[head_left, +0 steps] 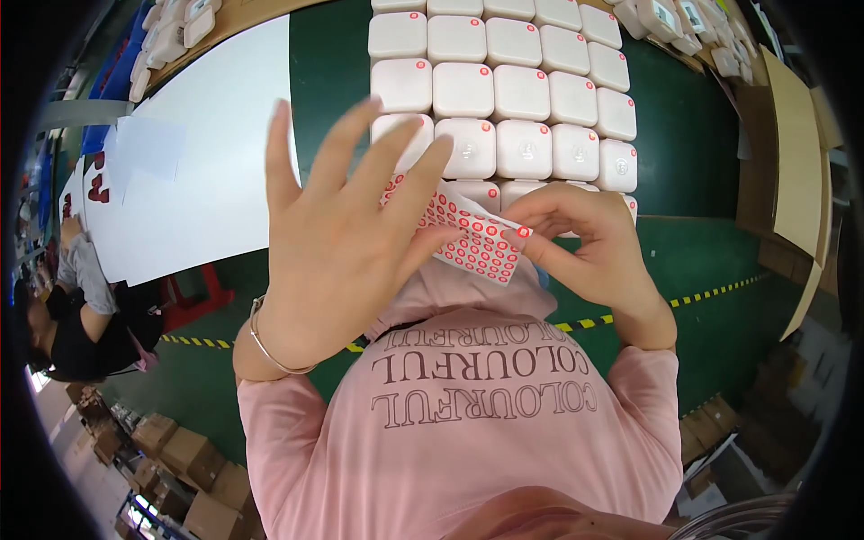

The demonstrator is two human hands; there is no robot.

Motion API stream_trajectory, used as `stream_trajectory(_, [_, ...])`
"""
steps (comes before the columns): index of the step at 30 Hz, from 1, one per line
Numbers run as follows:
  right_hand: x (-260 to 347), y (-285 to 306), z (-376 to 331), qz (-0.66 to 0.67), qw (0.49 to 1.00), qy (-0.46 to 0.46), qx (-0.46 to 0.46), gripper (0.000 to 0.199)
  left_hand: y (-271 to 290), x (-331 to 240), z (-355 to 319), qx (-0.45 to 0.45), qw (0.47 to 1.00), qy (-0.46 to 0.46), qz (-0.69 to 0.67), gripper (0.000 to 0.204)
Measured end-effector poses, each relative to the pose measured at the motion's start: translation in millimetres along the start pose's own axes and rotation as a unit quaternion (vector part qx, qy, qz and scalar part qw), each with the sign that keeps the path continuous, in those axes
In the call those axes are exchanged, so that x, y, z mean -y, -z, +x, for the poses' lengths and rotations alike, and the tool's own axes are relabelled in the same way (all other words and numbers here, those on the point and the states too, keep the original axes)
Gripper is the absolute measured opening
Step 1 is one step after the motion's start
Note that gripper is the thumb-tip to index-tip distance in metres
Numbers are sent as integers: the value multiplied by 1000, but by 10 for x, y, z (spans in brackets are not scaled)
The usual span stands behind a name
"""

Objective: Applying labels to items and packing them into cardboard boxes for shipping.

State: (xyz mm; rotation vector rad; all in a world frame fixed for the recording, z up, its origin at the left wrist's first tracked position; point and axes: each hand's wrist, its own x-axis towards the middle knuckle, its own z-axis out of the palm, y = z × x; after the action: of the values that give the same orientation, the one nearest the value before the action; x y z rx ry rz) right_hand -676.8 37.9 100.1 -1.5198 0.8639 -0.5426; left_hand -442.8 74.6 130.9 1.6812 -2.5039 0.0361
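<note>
A white sheet of small round red stickers (pixel 481 236) hangs before my chest, slightly tilted. My right hand (pixel 589 243) pinches its right corner between thumb and index finger, with a red sticker (pixel 524 231) right at the fingertips. Over the sheet's left part, my left hand (pixel 346 216) is open with fingers spread; its thumb overlaps the sheet, and I cannot tell whether it touches. Just beyond my hands, white rounded-square boxes (pixel 522 94) stand in close rows, many with a red round sticker on the upper right corner. My left fingers partly hide the nearest left ones.
A large white board (pixel 216 153) lies to the left on the green table (pixel 328 67). More white boxes (pixel 666 18) are heaped at the back right, near an open cardboard box (pixel 796 180). A co-worker (pixel 85 310) sits at far left, by a red stool (pixel 198 301).
</note>
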Motion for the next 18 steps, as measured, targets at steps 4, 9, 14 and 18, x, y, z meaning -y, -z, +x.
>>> stream_trajectory(4, [-40, 29, -41, -57, 997, 40, -28, 17, -40, -71, 4, -33, 982, 75, 172, 59])
stream_trajectory(9, [-60, -6, -48, -73, 995, 49, -49, 19, -20, -105, 51, -53, 999, 2, 6, 51])
stream_trajectory(14, [-21, -53, -52, -107, 990, 73, -55, 21, -314, -145, 47, -31, 972, -106, -208, 22])
stream_trajectory(18, [-43, 8, -68, -135, 984, 100, -65, 20, -415, -142, 70, -57, 963, -101, -245, 12])
